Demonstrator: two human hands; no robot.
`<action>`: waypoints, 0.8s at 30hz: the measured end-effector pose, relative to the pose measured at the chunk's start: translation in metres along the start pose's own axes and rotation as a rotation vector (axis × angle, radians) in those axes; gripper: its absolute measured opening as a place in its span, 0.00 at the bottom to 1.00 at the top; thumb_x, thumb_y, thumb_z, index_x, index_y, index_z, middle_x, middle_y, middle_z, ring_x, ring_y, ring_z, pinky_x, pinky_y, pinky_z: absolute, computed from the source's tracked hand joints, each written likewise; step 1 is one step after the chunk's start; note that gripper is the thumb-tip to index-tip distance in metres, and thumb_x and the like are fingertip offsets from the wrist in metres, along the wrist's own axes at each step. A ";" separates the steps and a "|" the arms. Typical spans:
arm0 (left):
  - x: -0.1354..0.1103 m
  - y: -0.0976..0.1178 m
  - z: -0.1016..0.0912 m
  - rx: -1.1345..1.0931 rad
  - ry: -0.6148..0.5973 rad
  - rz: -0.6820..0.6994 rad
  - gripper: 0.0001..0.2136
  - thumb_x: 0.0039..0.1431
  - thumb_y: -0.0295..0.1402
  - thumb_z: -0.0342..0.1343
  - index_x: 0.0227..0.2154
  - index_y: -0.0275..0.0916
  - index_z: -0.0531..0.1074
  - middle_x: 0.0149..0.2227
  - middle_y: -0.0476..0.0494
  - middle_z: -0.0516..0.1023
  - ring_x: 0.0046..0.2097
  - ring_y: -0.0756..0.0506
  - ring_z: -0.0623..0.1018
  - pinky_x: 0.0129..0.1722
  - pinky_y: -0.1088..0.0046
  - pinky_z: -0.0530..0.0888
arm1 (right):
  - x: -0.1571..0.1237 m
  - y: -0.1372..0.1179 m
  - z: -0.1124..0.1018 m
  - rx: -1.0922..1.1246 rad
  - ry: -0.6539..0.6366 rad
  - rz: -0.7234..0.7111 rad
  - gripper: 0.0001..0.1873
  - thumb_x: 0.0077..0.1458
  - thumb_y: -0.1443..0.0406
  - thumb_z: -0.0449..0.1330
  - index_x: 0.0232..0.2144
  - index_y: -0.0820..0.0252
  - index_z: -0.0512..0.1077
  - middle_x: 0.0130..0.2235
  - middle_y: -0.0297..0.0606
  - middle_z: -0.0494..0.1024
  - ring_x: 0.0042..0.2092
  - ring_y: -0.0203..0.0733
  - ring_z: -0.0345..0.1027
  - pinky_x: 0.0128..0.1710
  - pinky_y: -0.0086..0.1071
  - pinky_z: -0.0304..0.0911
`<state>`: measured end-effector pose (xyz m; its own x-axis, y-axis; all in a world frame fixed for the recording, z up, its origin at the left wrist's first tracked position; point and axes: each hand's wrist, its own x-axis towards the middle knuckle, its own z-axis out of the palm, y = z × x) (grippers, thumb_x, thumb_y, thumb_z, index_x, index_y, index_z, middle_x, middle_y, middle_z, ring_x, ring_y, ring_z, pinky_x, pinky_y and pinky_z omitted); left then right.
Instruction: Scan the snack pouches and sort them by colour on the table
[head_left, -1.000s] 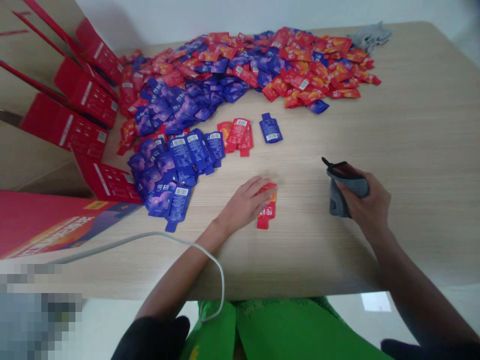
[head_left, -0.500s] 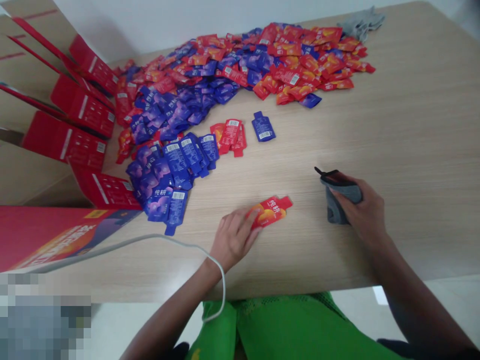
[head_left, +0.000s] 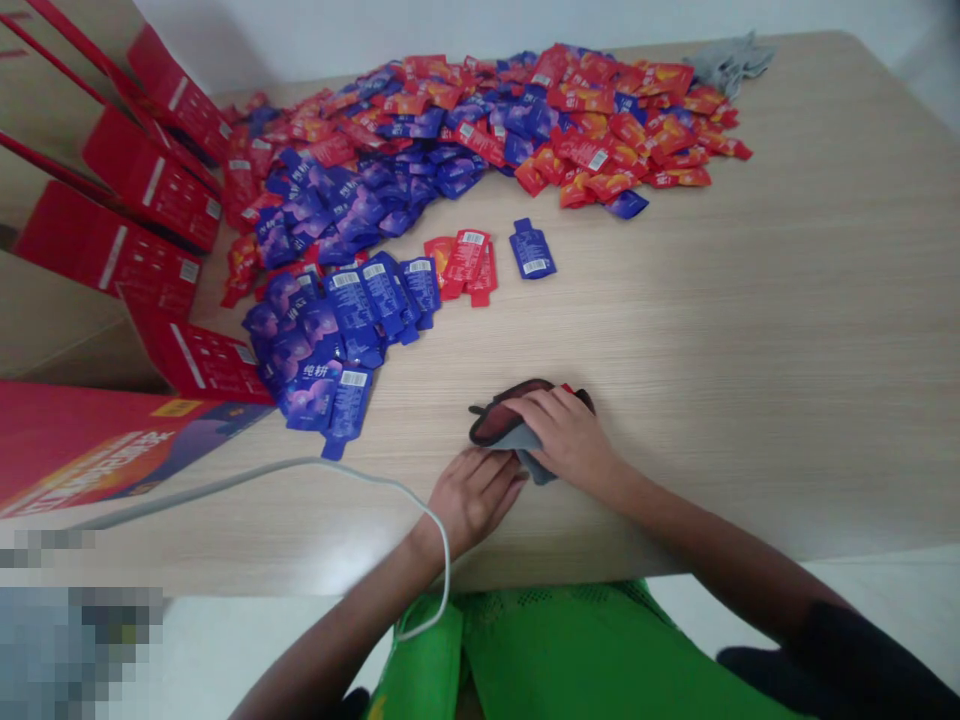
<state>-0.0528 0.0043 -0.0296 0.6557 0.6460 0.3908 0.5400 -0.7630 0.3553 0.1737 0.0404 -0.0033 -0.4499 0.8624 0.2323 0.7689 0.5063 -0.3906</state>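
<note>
Two hands are at work, close together above one table [head_left: 787,320]. The right hand [head_left: 566,430] is closed on one grey cloth [head_left: 534,466] with a dark edging. The left hand [head_left: 469,495] lies just beside it, its fingertips hidden beneath the cloth; whether they pinch anything cannot be told. One red item [head_left: 568,388] shows only a small edge at the far side of the right hand's fingers; the rest is covered.

Beyond the grip, well apart, lies one single blue pouch [head_left: 533,250]. Left of that are three overlapping red pouches [head_left: 466,260]. Left of the grip is a blue cluster [head_left: 315,340], overlapped; four barcodes are plainly legible as such, total uncountable. Farther beyond, one mixed heap [head_left: 450,130], uncountable. Far left of the grip: four red printed panels [head_left: 150,190]. Nearer the body, one white cable [head_left: 390,485] crosses the left forearm.
</note>
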 end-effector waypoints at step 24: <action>-0.001 0.016 0.003 0.061 -0.050 -0.071 0.11 0.72 0.33 0.57 0.52 0.37 0.78 0.54 0.39 0.83 0.56 0.41 0.81 0.55 0.62 0.77 | 0.012 -0.002 0.012 -0.111 -0.123 0.049 0.28 0.61 0.61 0.64 0.62 0.59 0.67 0.56 0.49 0.76 0.53 0.58 0.67 0.54 0.50 0.66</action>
<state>-0.0427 -0.0088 -0.0268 0.6394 0.6975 0.3235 0.6159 -0.7165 0.3277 0.1616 0.0497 -0.0101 -0.4579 0.8832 0.1018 0.8335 0.4663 -0.2962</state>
